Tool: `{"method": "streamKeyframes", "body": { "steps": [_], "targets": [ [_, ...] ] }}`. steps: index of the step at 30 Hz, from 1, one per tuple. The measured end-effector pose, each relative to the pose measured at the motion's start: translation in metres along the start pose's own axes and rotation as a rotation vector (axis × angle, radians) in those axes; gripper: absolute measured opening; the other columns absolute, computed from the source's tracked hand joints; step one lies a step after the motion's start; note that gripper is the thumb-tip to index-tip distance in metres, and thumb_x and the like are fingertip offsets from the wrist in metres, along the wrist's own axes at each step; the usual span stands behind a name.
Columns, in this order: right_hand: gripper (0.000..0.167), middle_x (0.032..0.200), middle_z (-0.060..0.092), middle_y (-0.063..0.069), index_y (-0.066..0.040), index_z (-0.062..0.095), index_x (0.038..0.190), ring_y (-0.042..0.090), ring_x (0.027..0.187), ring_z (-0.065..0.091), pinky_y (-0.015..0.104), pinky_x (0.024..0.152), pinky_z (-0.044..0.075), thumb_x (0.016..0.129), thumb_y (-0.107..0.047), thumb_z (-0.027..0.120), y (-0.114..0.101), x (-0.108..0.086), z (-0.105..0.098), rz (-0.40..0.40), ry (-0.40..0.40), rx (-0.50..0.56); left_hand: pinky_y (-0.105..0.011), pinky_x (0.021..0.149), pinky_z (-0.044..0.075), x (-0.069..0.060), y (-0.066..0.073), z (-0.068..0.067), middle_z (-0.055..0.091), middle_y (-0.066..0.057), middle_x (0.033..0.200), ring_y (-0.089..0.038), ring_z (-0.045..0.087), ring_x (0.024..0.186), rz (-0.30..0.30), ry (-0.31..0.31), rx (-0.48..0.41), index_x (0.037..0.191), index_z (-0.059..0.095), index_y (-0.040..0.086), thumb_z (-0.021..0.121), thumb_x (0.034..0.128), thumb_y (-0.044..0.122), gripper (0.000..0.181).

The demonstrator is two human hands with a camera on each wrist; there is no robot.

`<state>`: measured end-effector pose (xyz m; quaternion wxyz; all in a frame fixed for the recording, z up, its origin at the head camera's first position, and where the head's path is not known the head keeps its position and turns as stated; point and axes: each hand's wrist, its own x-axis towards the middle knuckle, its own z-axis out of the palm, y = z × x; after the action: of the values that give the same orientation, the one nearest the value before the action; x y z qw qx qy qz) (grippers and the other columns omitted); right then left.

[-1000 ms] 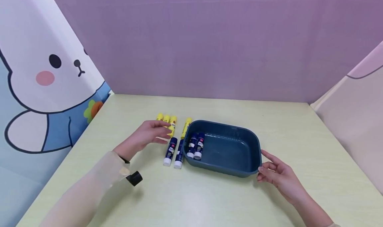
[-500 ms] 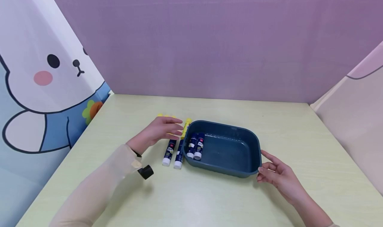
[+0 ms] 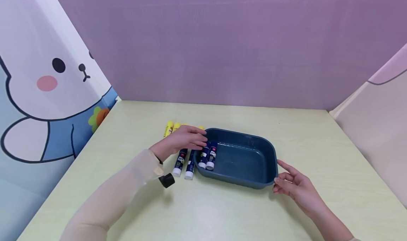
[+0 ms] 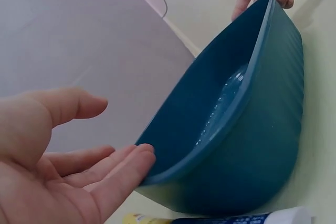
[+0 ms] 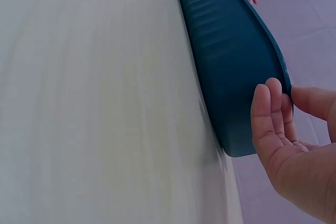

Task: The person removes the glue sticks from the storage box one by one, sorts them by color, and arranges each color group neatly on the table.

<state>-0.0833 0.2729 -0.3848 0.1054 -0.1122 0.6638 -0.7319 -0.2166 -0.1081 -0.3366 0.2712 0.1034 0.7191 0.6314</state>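
Note:
My left hand (image 3: 187, 137) hovers at the left end of a dark teal plastic tray (image 3: 241, 181), its fingers loosely extended with nothing in them. In the left wrist view its fingertips (image 4: 144, 150) reach the rim; whether they touch it I cannot tell. With thumb and fingers, my right hand (image 3: 297, 188) holds the tray's near right corner, thumb at the rim and fingertips (image 5: 261, 98) against the outer wall. Two navy glue sticks (image 3: 211, 158) with white ends lie inside the tray. Left of it, two more navy glue sticks (image 3: 180, 162) lie on the table.
Several yellow glue sticks (image 3: 168, 128) lie behind the navy ones, partly hidden by my left hand. The pale table (image 3: 222, 212) ends at a purple backdrop (image 3: 222, 50). A black wrist device (image 3: 166, 180) hangs beneath my left wrist.
My left hand has moved rightward, from above the loose glue sticks to the tray's left rim. The right hand and the tray have kept their places.

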Motion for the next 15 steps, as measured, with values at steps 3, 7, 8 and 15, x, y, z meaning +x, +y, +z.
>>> {"method": "streamKeyframes", "body": {
  "steps": [3,7,8,15],
  "targets": [
    [0.057,0.094,0.066,0.006,-0.027,0.050,0.139,0.020,0.077,0.069,0.031,0.075,0.061,0.098,0.012,0.050,0.000,-0.001,0.000,0.006,0.004,-0.003,-0.037,0.093,0.055,0.001,0.005,0.004,0.057,-0.027,0.134,-0.029,0.067,0.110,-0.019,-0.045,0.038,0.141,0.047,-0.009,0.055,0.1019,0.009,0.044],
    [0.056,0.094,0.066,0.006,-0.027,0.050,0.139,0.020,0.077,0.069,0.031,0.075,0.061,0.098,0.011,0.050,0.000,-0.001,0.000,0.008,0.009,-0.007,-0.037,0.095,0.054,0.002,0.011,0.011,0.057,-0.025,0.134,-0.029,0.065,0.114,-0.030,-0.114,0.110,0.142,0.044,-0.010,0.058,0.1002,0.006,0.047],
    [0.056,0.094,0.066,0.006,-0.027,0.050,0.139,0.020,0.077,0.069,0.031,0.075,0.061,0.098,0.011,0.050,-0.001,-0.001,-0.001,0.008,0.010,-0.008,-0.036,0.095,0.054,0.003,0.013,0.013,0.058,-0.024,0.134,-0.029,0.064,0.115,-0.031,-0.127,0.135,0.143,0.044,-0.010,0.058,0.1003,0.008,0.048],
    [0.055,0.094,0.066,0.006,-0.027,0.050,0.139,0.020,0.078,0.069,0.031,0.076,0.061,0.098,0.011,0.050,-0.001,-0.001,-0.001,0.007,0.011,-0.004,-0.036,0.101,0.050,0.012,0.017,0.032,0.055,-0.015,0.140,-0.027,0.057,0.125,-0.100,-0.146,0.297,0.147,0.041,-0.004,0.065,0.0964,0.023,0.063]
  ]
}}
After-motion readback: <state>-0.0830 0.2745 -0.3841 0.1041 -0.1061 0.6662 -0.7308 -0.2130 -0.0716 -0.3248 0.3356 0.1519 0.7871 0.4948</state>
